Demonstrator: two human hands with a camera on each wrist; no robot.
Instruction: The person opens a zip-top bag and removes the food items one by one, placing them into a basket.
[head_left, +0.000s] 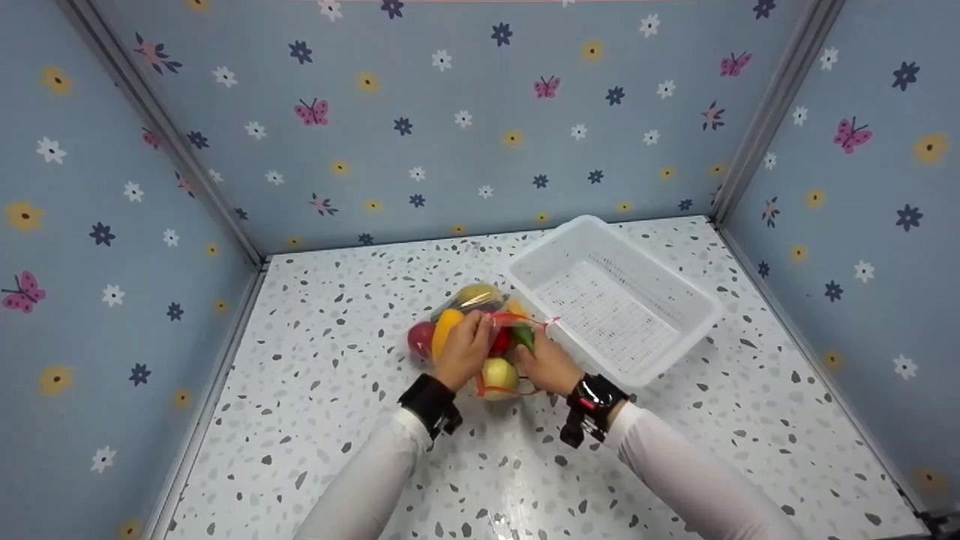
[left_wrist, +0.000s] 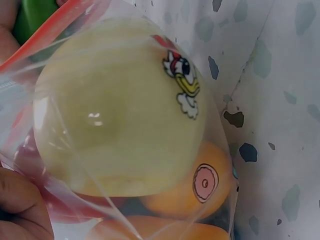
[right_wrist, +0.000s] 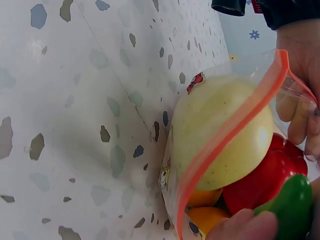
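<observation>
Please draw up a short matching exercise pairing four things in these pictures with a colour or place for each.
Things:
1. zip bag
2. basket
3. apple
4. left hand

Descriptions:
A. pale yellow-green, inside the bag
B. white, standing on the table right of the fruit
C. clear, with an orange-red seal strip
D. gripping the bag from the left side

Pairs: 1-C, 2-B, 3-A, 4-D

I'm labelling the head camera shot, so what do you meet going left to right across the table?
Red fruit → left hand → right hand → white plastic basket.
</observation>
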